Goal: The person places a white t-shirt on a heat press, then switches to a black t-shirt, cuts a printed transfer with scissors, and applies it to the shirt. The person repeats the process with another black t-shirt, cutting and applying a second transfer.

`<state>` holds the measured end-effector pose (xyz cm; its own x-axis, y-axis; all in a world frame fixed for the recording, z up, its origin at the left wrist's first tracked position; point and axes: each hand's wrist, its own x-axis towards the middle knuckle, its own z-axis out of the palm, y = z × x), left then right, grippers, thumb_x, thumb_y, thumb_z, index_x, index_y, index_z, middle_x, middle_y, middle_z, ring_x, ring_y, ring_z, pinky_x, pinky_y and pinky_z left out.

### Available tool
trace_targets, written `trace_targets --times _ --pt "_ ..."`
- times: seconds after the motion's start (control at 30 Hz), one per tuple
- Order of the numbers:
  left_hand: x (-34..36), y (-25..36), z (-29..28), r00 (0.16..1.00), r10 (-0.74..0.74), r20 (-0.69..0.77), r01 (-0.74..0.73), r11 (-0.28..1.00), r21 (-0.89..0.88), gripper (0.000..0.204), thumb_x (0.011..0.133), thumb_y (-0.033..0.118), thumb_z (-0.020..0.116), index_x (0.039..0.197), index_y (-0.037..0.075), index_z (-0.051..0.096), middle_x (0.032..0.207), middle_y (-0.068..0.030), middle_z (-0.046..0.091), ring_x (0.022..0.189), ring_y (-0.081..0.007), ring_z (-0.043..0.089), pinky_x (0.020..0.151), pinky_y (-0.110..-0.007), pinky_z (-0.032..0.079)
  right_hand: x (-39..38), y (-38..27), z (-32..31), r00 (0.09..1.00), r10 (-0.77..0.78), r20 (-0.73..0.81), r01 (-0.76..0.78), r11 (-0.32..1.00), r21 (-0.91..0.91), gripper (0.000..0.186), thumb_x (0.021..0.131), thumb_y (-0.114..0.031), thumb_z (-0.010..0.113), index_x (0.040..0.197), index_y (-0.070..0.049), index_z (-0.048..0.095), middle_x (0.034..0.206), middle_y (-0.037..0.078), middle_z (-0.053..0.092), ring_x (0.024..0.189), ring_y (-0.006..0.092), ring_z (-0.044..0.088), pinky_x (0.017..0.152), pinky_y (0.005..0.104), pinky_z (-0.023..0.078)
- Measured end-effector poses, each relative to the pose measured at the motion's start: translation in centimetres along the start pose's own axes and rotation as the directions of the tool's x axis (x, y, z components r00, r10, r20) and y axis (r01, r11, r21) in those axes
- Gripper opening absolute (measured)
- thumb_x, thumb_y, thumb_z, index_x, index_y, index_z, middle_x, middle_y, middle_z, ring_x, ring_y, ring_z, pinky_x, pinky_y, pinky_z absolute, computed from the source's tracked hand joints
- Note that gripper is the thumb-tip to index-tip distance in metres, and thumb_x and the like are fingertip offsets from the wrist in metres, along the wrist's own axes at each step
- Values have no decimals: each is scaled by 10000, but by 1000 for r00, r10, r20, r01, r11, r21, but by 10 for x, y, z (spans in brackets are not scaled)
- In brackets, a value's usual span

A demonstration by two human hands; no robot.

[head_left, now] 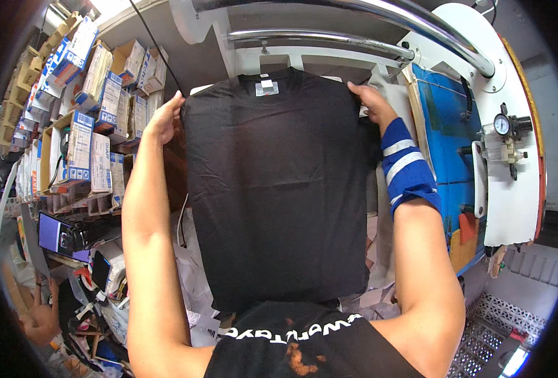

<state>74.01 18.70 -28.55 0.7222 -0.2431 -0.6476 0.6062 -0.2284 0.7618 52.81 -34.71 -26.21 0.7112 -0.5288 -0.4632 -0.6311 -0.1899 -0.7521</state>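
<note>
A black T-shirt [279, 189] is spread in front of me, its neck at the far end and its hem by my body. A small light label [267, 87] shows inside the collar. At the left shoulder edge, my left hand [164, 121] is closed on the cloth, thumb uppermost. My right hand [373, 104] grips the opposite shoulder edge, with part of its fingers hidden by the fabric. Bits of a white board [198, 89] peek out under the shoulders. A blue band with pale stripes [408, 164] covers my right forearm.
Chrome bars [329, 39] of a white machine cross beyond the collar. To the right are a blue panel [446, 126] and a pressure gauge [502, 124]. Stacked cardboard boxes [80, 145] fill the left, above a lit screen [55, 236] and clutter. A perforated grey crate [487, 327] sits lower right.
</note>
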Motion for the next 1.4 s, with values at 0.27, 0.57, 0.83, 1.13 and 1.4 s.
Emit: trace_targets --times 0.27,0.57,0.83,1.13,1.4 --pt "8 -4 -13 837 505 -209 -427 843 326 255 891 257 805 1016 39 764 901 3 736 807 -107 644 757 -291 511 16 16 -16 957 -216 -195 220 976 -2 281 910 -311 771 1024 -57 736 956 54 729 851 199 644 823 357 498" --pt "-80 -22 168 304 823 480 -714 -137 687 302 952 249 654 1222 124 707 1212 -123 692 1159 -314 635 1050 -460 459 -120 -42 153 480 -866 140 697 280 -660 527 890 -484 673 1250 -99 673 1277 151 643 1254 354 564 1084 578 393" --pt "-82 -40 34 591 802 -86 -208 255 944 553 1004 507 529 1382 107 574 1420 -169 565 1331 -351 507 1090 -609 364 -110 24 41 780 -462 -422 115 768 -630 682 985 -578 517 1358 -11 586 1374 306 558 1278 480 527 1039 537 450" --pt "-111 -158 28 972 144 186 -7 807 -591 860 955 722 479 1463 28 502 1473 -148 549 1346 -347 518 1104 -517 431 -154 104 44 971 4 240 -203 547 812 657 970 -596 583 1234 0 662 1154 142 726 1016 325 682 953 455 514" --pt "-15 -102 -61 966 253 54 -155 734 -661 467 985 302 658 1312 -29 622 1324 -180 659 1216 -356 627 1054 -522 489 -73 111 10 984 31 -173 148 386 911 503 849 -229 804 1242 49 660 1292 159 669 1189 301 630 1065 400 463"
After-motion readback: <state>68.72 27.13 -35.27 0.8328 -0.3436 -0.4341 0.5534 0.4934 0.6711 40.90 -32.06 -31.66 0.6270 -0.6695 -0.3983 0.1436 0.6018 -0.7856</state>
